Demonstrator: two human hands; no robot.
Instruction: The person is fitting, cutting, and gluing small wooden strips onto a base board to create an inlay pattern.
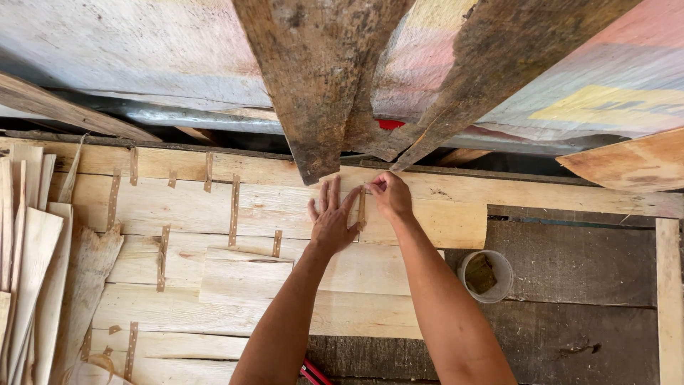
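Pressing flat, the left hand spreads its open fingers on the pale veneer sheets laid across the desk, just left of a narrow brown tape strip that runs over a seam. The right hand pinches the strip's top end between thumb and fingertips. A small round tub sits on the dark boards right of the forearm, with loose veneer offcuts stacked at far left.

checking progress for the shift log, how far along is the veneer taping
Done: many brown tape strips already bridge seams across the pale veneer sheets. In hand: the left hand presses flat while the right hand pinches a strip at a seam. Left: loose sheets stacked at the left.
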